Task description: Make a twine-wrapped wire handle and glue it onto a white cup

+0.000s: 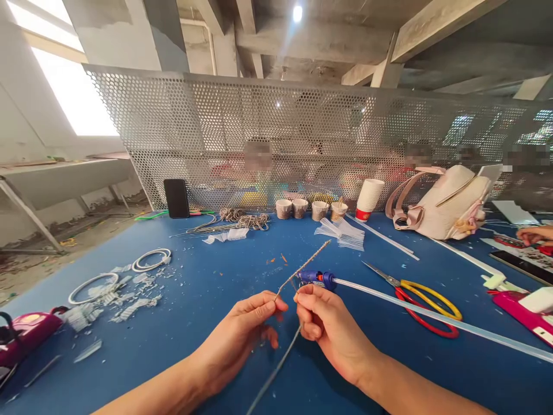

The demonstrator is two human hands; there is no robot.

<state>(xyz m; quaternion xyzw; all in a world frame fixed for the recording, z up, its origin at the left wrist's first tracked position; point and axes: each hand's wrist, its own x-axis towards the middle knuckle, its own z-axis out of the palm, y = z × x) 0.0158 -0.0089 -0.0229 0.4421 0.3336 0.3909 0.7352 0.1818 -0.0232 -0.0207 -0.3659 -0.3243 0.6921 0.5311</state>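
Observation:
My left hand (253, 317) pinches the lower end of a thin stem (306, 262) that looks like twisted cord and slants up to the right. Facing it, my right hand (324, 317) is closed on a grey-brown cord (279, 366) beside the stem. The cord's loose tail runs down toward me from under the right fingers. Just beyond my right hand lies a blue glue gun (317, 279) with a long clear glue stick (401, 302) in its back. Scissors (425, 305) with red and yellow handles lie under the stick.
Along the back stand a phone (176, 198), cord bundles (244, 219), several small pots (319, 211), stacked paper cups (370, 199) and a pale backpack (444, 202). Clear plastic strips (343, 233), white rings (151, 260) and scraps lie about. Another person's hand (536, 235) is at far right.

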